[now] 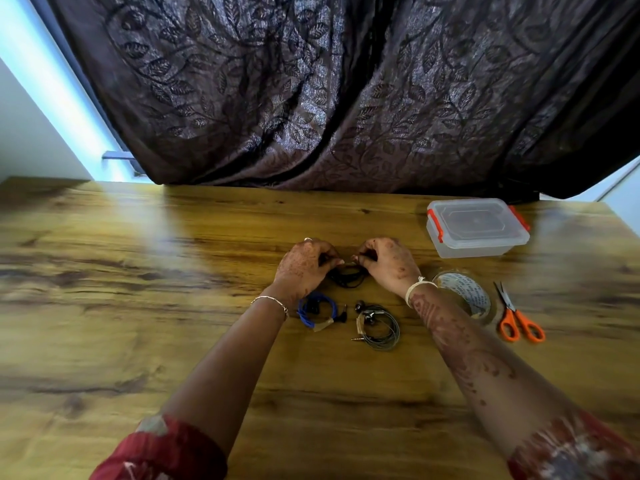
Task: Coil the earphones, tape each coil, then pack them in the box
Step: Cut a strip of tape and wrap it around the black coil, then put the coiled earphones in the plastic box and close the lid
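Black earphones (346, 277) loose; blue coil (317, 311), grey coil (379, 327) taped; box (476, 226) closed.

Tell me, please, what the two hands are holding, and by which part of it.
The black earphones. The left hand and right hand each pinch the upper edge of the cord coil, one at each side.

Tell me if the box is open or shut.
Shut: the lid lies flat on the box, orange clips at both ends.
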